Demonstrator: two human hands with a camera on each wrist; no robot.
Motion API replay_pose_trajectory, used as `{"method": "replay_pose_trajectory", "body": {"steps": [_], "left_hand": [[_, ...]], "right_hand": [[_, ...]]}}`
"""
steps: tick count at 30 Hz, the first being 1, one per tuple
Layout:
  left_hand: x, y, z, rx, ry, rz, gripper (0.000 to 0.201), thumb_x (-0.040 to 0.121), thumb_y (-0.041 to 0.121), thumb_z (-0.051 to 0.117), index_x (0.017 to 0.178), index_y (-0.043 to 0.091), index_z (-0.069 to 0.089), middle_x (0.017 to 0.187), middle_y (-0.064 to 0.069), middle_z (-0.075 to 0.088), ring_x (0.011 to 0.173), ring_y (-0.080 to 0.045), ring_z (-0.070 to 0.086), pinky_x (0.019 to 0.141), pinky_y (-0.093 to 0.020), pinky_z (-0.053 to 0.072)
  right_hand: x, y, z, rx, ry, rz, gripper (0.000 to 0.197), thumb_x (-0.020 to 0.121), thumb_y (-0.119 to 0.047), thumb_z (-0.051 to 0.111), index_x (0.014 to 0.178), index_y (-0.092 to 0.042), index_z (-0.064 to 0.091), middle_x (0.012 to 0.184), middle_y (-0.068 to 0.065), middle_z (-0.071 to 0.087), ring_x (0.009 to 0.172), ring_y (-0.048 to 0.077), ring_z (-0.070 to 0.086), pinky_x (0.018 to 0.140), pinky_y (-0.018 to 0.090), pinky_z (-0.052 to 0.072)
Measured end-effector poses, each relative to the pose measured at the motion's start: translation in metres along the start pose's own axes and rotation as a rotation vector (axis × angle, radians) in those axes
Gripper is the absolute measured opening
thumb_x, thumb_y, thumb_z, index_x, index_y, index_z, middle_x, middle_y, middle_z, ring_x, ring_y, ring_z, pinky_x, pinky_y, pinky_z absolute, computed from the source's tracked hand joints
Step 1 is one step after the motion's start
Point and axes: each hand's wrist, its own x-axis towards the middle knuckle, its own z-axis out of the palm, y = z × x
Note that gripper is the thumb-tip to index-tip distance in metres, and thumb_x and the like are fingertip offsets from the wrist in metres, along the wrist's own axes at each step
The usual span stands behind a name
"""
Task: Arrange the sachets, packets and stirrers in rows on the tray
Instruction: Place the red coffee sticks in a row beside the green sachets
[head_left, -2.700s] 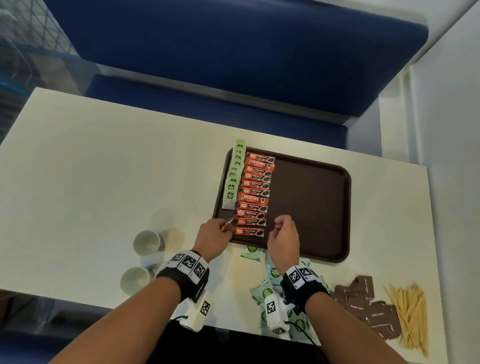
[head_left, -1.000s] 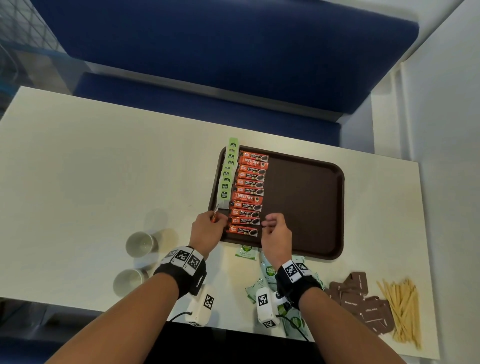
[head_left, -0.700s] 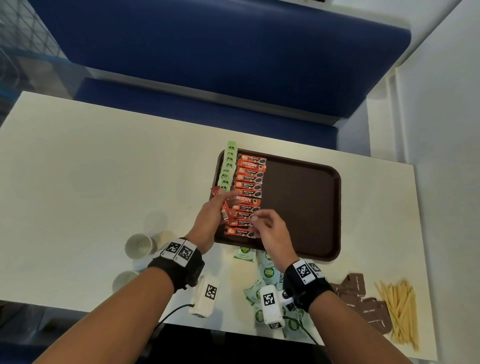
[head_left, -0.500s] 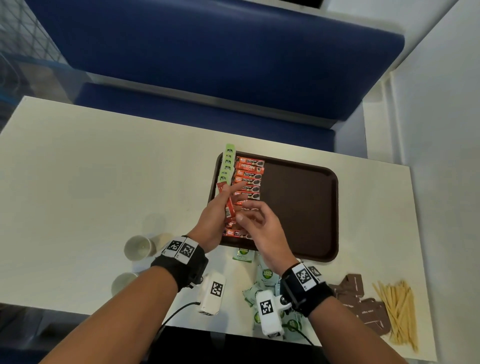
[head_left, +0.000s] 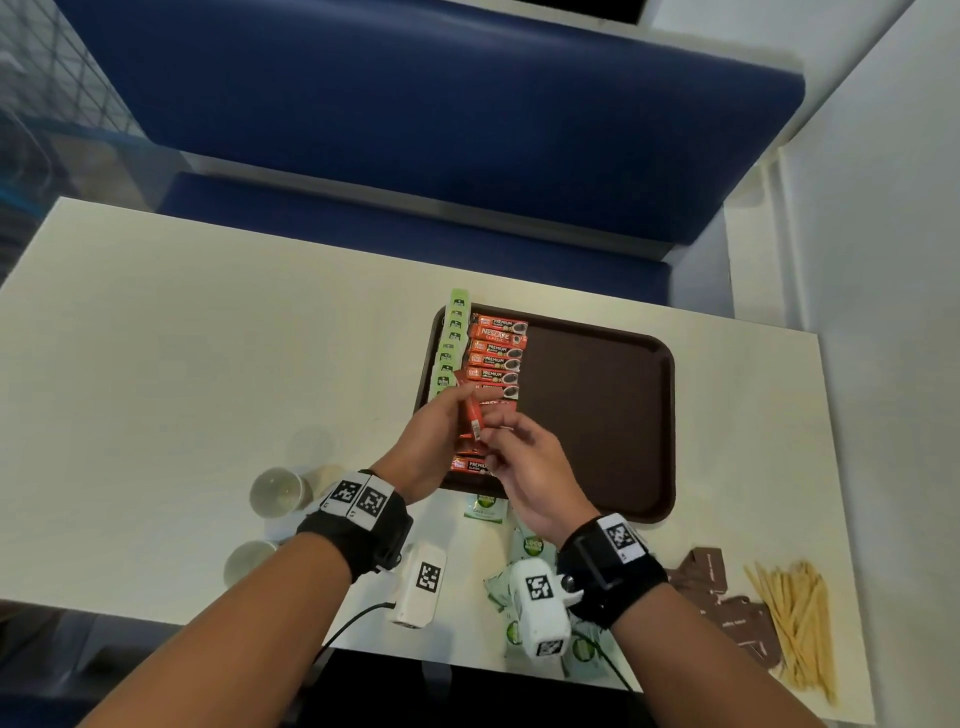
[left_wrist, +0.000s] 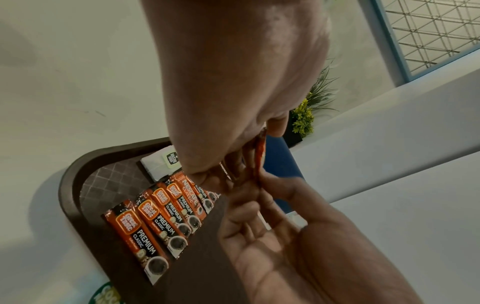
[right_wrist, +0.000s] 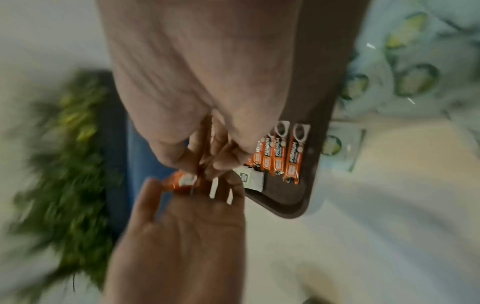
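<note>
A brown tray (head_left: 597, 415) holds a column of green sachets (head_left: 452, 343) along its left edge and a column of orange coffee sachets (head_left: 498, 348) beside it. Above the near part of those columns my left hand (head_left: 457, 400) pinches one orange sachet (head_left: 471, 413), held nearly upright. My right hand (head_left: 496, 434) pinches that sachet's lower end. In the left wrist view the held sachet (left_wrist: 259, 152) runs edge-on between both hands, above the tray rim (left_wrist: 70, 185) and the laid sachets (left_wrist: 155, 222). The right wrist view is blurred and shows the held sachet (right_wrist: 182, 183).
Two paper cups (head_left: 275, 491) (head_left: 249, 561) stand left of my left wrist. On the table's near edge lie white-green packets (head_left: 485, 506), brown packets (head_left: 727, 608) and wooden stirrers (head_left: 800, 623). The tray's right two thirds are bare. A blue bench (head_left: 415, 130) is behind.
My left hand lifted an orange sachet from the tray's near left corner up and away over the columns. My right hand left the near row and came over, taking the sachet's lower end.
</note>
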Motion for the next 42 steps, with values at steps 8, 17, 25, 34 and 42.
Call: {"method": "replay_pose_trajectory", "body": {"steps": [8,17,25,34,42], "left_hand": [[-0.009,0.002,0.002,0.158,0.054,0.174,0.035,0.105,0.037,0.068,0.114,0.006,0.082,0.114,-0.015,0.081,0.112,-0.034,0.077,0.103,-0.048,0.060],[-0.009,0.003,0.000,0.088,0.121,0.205,0.040,0.102,0.041,0.071,0.119,0.006,0.078,0.114,-0.014,0.081,0.105,-0.032,0.079,0.092,-0.047,0.063],[-0.007,-0.004,-0.016,0.444,0.124,0.239,0.014,0.100,0.025,0.076,0.100,0.011,0.075,0.085,0.005,0.078,0.067,-0.004,0.072,0.062,-0.017,0.054],[0.006,-0.009,-0.031,0.805,-0.033,0.128,0.008,0.106,0.022,0.068,0.106,0.015,0.071,0.104,-0.007,0.077,0.073,-0.019,0.078,0.066,-0.026,0.061],[0.017,-0.043,-0.048,0.801,0.285,0.102,0.014,0.089,0.003,0.083,0.095,0.014,0.077,0.090,-0.004,0.077,0.091,-0.022,0.077,0.084,-0.035,0.066]], "right_hand": [[-0.006,-0.007,-0.011,0.213,-0.132,0.192,0.026,0.105,-0.017,0.059,0.125,-0.003,0.067,0.103,0.013,0.069,0.078,0.016,0.061,0.074,0.028,0.047],[-0.011,0.005,-0.014,-0.007,-0.048,0.031,0.019,0.102,-0.009,0.065,0.117,0.000,0.072,0.094,0.011,0.070,0.080,0.017,0.065,0.080,0.030,0.054],[-0.009,0.007,-0.017,-0.142,-0.024,0.034,0.023,0.098,-0.013,0.073,0.118,-0.002,0.072,0.102,0.015,0.079,0.093,0.025,0.076,0.085,0.033,0.062],[0.026,-0.014,-0.045,-0.958,-0.048,-0.356,0.027,0.098,-0.016,0.072,0.116,-0.036,0.075,0.107,-0.014,0.076,0.103,0.004,0.071,0.093,0.029,0.059],[0.031,0.033,-0.067,-1.037,0.087,-0.210,0.016,0.088,-0.007,0.081,0.087,-0.022,0.075,0.081,-0.006,0.073,0.071,-0.002,0.065,0.069,0.013,0.052]]}}
